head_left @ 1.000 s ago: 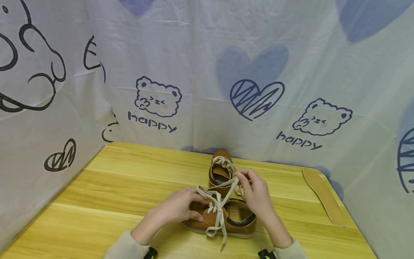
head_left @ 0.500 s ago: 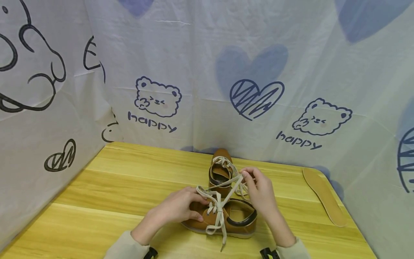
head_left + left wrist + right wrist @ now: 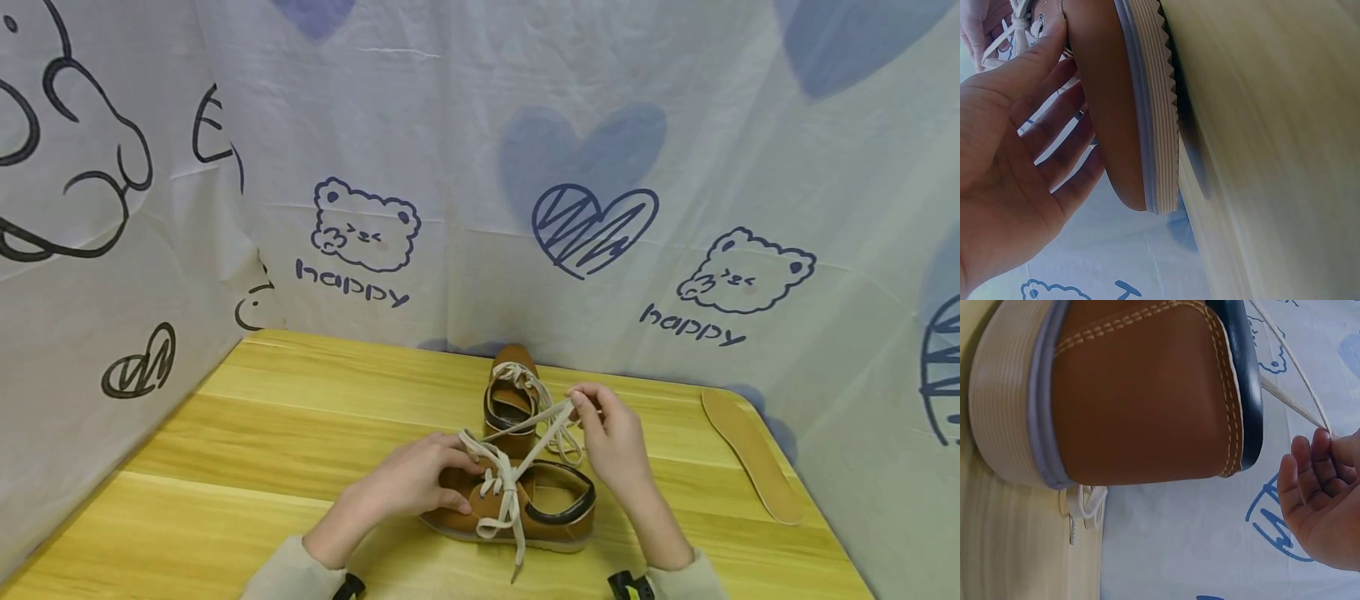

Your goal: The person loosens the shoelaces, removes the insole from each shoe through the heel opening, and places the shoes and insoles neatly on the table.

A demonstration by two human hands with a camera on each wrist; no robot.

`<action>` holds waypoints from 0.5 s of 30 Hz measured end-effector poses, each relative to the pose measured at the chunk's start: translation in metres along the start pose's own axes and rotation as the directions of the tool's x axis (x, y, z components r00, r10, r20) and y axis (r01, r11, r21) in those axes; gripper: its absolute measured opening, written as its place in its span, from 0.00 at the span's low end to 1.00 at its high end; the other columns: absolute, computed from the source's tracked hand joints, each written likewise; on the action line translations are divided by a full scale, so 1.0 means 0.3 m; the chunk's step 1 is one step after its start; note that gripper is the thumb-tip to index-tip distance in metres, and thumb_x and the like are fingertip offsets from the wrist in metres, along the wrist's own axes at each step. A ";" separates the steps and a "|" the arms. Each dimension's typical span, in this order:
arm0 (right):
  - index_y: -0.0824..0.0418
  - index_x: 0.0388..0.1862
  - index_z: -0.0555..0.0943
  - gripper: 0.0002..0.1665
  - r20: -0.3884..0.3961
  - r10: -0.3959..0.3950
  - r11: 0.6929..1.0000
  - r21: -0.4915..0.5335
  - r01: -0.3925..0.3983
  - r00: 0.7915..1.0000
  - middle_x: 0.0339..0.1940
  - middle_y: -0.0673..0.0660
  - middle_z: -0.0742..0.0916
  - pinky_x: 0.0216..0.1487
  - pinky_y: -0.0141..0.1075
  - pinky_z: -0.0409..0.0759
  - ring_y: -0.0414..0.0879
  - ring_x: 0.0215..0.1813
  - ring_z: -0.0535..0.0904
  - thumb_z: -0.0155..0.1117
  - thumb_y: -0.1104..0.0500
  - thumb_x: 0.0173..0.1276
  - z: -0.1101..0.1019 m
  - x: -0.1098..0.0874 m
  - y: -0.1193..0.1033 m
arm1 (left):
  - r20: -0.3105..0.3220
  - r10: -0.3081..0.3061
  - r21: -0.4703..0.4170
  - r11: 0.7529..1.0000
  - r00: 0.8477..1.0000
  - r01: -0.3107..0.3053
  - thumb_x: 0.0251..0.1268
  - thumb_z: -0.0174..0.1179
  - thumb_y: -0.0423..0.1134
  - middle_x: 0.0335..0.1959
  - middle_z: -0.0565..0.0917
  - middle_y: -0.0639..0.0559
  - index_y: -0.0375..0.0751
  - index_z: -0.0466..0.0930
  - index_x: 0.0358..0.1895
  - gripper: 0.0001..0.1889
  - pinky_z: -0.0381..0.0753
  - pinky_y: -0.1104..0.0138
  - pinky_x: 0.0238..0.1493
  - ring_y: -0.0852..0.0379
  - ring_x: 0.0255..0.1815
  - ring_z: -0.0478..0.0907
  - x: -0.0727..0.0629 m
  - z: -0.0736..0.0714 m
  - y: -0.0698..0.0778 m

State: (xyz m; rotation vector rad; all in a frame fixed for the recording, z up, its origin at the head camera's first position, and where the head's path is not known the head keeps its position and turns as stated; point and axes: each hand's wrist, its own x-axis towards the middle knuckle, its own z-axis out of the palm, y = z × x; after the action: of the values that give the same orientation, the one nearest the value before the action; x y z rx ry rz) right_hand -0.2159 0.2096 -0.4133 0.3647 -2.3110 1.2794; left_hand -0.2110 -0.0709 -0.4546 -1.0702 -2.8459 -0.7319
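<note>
Nearest to my camera, the near shoe (image 3: 542, 527) lies on its sole on the table (image 3: 360, 392), toe to the left, and I see the left hand (image 3: 420, 471) gripping it round the toe. If this grip is too light, I think a pull from above could turn or drag the shoe. The right hand (image 3: 615, 437) pinches the lace (image 3: 1292, 401) between thumb and fingertips, raised over the opening, with two strands meeting there; I cannot tell whether this is a loop or an end. A wrong strand, pulled strongly, could make the knot (image 3: 509, 477) tighter, and so small a pinch could let the lace slip. Behind is the far shoe (image 3: 515, 357), with loose lace (image 3: 572, 454) beside it; I worry that the raised strands could catch there, being so near. The insole (image 3: 756, 458) lies well apart to the right, so I expect no trouble from it.
</note>
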 end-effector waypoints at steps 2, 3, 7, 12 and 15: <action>0.68 0.49 0.84 0.11 -0.001 0.005 1.000 -0.001 -0.005 1.000 0.34 0.59 0.87 0.31 0.30 0.78 0.42 0.35 0.80 0.56 0.62 0.82 -0.004 0.002 0.002 | -0.002 0.005 -0.001 1.000 1.000 -0.005 0.51 0.80 0.49 0.61 0.83 0.59 0.52 0.90 0.54 0.24 0.81 0.48 0.61 0.49 0.64 0.78 0.000 -0.001 0.001; 0.68 0.50 0.83 0.11 -0.002 0.005 1.000 -0.002 -0.005 1.000 0.34 0.59 0.87 0.31 0.30 0.78 0.42 0.35 0.80 0.56 0.62 0.82 -0.006 0.002 0.002 | -0.003 0.006 0.000 1.000 1.000 -0.006 0.52 0.80 0.50 0.60 0.83 0.59 0.52 0.90 0.54 0.24 0.81 0.48 0.61 0.49 0.64 0.78 0.000 -0.001 0.001; 0.69 0.50 0.83 0.12 -0.006 0.004 1.000 -0.008 -0.005 1.000 0.34 0.58 0.87 0.35 0.30 0.81 0.41 0.36 0.80 0.56 0.62 0.82 -0.013 0.006 0.006 | -0.006 0.009 -0.002 1.000 1.000 -0.009 0.52 0.80 0.50 0.61 0.83 0.59 0.52 0.90 0.54 0.24 0.81 0.48 0.61 0.49 0.65 0.78 0.001 0.000 0.000; 0.69 0.50 0.84 0.12 -0.023 0.010 1.000 -0.007 -0.011 1.000 0.33 0.58 0.86 0.37 0.31 0.82 0.40 0.35 0.80 0.56 0.63 0.82 -0.022 0.008 0.009 | -0.007 0.012 0.003 1.000 1.000 -0.012 0.52 0.80 0.50 0.61 0.83 0.59 0.53 0.90 0.54 0.23 0.80 0.49 0.62 0.49 0.65 0.78 0.000 0.000 0.000; 0.68 0.49 0.84 0.11 -0.035 0.025 1.000 -0.003 -0.025 0.999 0.33 0.59 0.86 0.37 0.30 0.82 0.40 0.35 0.80 0.57 0.63 0.82 -0.027 0.009 0.012 | -0.003 0.011 0.004 1.000 1.000 -0.011 0.52 0.80 0.49 0.62 0.83 0.59 0.53 0.90 0.54 0.23 0.80 0.49 0.62 0.49 0.66 0.78 -0.001 0.000 0.000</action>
State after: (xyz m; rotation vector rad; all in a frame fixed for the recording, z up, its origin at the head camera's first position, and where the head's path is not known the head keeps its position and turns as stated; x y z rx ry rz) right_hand -0.2175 0.2183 -0.4109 0.3110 -2.2947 1.2837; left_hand -0.2109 -0.0712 -0.4546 -1.0830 -2.8351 -0.7265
